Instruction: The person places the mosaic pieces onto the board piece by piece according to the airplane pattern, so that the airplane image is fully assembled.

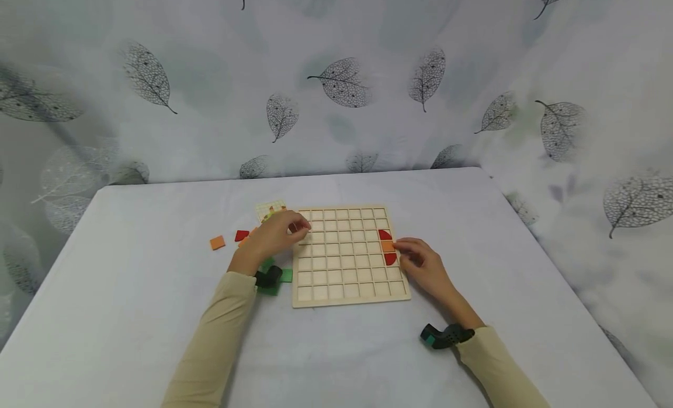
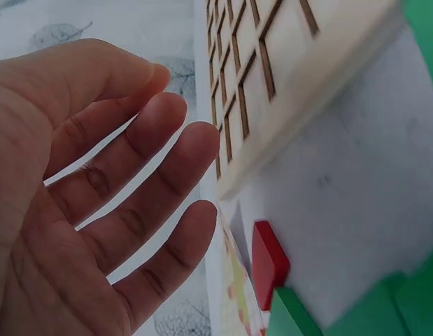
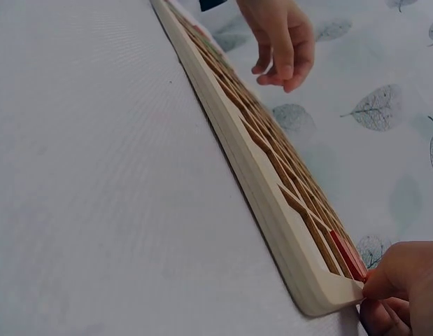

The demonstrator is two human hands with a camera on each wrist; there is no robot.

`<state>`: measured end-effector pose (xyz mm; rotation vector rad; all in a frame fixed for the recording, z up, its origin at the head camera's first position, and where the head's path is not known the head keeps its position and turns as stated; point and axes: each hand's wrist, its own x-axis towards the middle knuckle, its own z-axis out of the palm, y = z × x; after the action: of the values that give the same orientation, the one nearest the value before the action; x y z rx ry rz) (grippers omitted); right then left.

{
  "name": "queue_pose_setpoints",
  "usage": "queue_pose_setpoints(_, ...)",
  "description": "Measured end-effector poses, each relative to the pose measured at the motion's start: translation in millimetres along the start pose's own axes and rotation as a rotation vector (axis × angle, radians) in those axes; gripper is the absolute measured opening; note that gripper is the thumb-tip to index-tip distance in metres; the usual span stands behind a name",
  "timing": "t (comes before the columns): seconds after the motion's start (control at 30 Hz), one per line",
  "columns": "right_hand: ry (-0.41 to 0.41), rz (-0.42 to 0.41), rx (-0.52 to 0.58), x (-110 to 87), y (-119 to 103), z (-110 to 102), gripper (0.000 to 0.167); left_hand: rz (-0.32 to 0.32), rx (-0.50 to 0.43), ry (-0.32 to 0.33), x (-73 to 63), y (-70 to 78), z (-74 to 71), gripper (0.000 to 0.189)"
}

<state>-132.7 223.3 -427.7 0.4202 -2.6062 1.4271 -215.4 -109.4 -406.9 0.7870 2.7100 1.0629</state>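
Note:
A pale wooden grid board lies on the white table. Near its right edge, an orange square sits between two red rounded pieces. At that edge, my right hand rests its fingertips on the rim, right beside the orange square; the right wrist view shows those fingertips near the board's corner. Above the board's left edge hovers my left hand, fingers loosely bent and thumb near the index finger, with nothing visible in it. Below it, the left wrist view shows a red piece and green pieces.
A patterned card lies at the board's upper left, partly behind the left hand. Loose pieces lie left of the board, including an orange square and a red piece. Leaf-printed cloth hangs behind the table.

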Motion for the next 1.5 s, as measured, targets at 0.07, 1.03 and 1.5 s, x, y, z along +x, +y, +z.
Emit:
queue_pose_setpoints(0.07, 0.002, 0.004, -0.002, -0.2, 0, 0, 0.030, -0.016, -0.007, 0.001, -3.2, -3.0, -1.4, 0.014)
queue_pose_setpoints(1.03, -0.004, 0.004, -0.019, 0.2, 2, 0, 0.029, -0.084, -0.072, 0.104, -35.0, -39.0, -15.3, 0.016)
queue_pose_setpoints(1.5, 0.020, 0.005, -0.024, 0.4, 18, 5, 0.030, -0.112, -0.046, 0.125, -48.8, -52.3, -30.0, 0.019)
